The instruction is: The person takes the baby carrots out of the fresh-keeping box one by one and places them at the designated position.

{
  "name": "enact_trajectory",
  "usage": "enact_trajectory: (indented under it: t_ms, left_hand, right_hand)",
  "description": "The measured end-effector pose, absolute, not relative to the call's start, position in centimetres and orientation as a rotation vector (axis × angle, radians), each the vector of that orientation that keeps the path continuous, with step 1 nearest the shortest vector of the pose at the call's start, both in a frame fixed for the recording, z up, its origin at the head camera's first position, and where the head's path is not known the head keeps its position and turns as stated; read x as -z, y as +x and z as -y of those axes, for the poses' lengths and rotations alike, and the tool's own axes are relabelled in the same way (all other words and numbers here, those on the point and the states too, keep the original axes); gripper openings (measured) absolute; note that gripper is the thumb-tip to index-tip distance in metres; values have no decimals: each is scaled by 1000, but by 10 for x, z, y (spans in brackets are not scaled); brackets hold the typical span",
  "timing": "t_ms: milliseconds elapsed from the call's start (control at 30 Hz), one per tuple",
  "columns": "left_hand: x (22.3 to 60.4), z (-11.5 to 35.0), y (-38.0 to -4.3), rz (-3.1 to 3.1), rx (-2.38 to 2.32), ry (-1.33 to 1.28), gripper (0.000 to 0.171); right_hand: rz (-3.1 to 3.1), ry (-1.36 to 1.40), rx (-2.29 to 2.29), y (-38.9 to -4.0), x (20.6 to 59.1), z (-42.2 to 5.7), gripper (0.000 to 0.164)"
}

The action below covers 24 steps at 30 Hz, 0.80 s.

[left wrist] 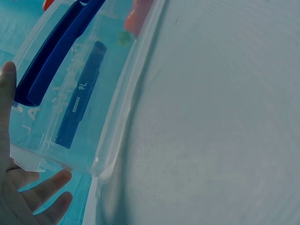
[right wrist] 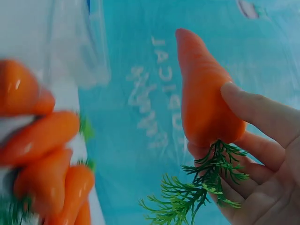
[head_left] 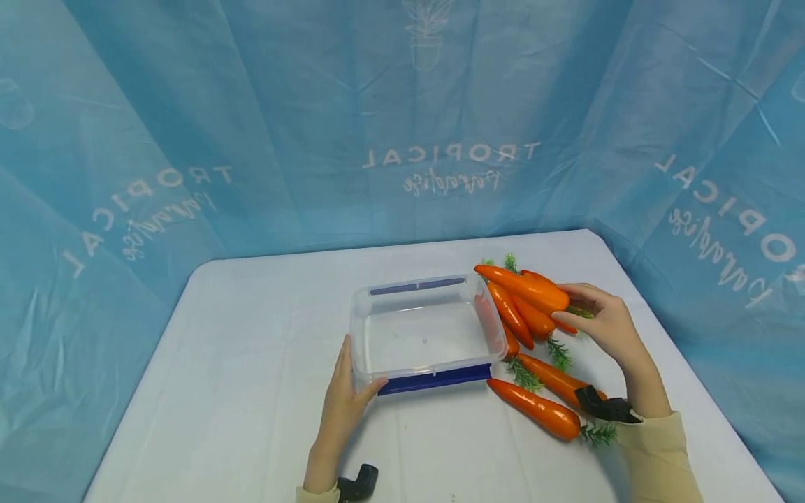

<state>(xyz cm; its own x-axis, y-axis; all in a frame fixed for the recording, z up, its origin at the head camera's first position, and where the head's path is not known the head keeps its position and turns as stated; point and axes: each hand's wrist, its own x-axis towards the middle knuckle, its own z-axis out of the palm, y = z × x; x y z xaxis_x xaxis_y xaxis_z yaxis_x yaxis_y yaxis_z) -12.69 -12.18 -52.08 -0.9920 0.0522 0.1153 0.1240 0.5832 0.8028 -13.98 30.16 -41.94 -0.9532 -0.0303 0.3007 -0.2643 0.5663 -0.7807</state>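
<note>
In the head view, a clear plastic food container (head_left: 402, 339) with blue latches stands open on the table. My left hand (head_left: 339, 412) holds its near left corner, the thumb at the front wall by a blue latch (left wrist: 56, 61) and the other fingers around the side. My right hand (head_left: 604, 325) grips a carrot (head_left: 528, 289) by its thick end, above other carrots to the right of the container. The tip of this carrot points left, near the container's right rim. Green leaves (right wrist: 206, 183) hang from the held carrot beside the palm in the right wrist view.
Several carrots (head_left: 511, 314) lie piled against the container's right side. Nearer the front, another carrot (head_left: 541, 410) and one more (head_left: 553, 377) lie partly under the right wrist. A white-covered table (head_left: 251, 363) bears everything, with blue printed curtains (head_left: 314, 140) behind and at both sides.
</note>
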Motion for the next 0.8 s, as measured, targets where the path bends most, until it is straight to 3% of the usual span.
enact_trajectory:
  t_ms: [300,800]
  left_hand:
    - [520,121,-126,2718,1397,-149,104]
    - [520,121,-127,2715,1393,-149,104]
  right_hand:
    - [2630,164,-1216,-118,447,-340,42]
    - [2716,97,-1139,-100,481,-364,44]
